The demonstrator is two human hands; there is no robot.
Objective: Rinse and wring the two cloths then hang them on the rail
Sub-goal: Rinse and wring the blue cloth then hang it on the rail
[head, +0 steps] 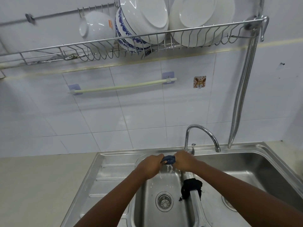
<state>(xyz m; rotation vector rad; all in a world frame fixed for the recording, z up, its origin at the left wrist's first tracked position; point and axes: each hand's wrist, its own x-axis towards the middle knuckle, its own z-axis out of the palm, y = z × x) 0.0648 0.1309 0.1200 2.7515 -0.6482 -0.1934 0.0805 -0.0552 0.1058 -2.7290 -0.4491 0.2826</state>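
Observation:
A blue cloth (168,160) is twisted tight between my left hand (150,164) and my right hand (184,162), both shut on its ends above the small left basin (147,194). Water drips from it. A black cloth (191,188) is draped over the divider between the two basins, below my right forearm. The pale green rail (124,86) is bare on the tiled wall above, held by two blue stick-on brackets.
The chrome tap (202,136) curves toward the right basin (246,169); no water is visibly running. A wire dish rack (131,41) with white bowls and plates hangs overhead. A metal hose (241,95) runs down the wall at right. A beige counter (41,185) lies left.

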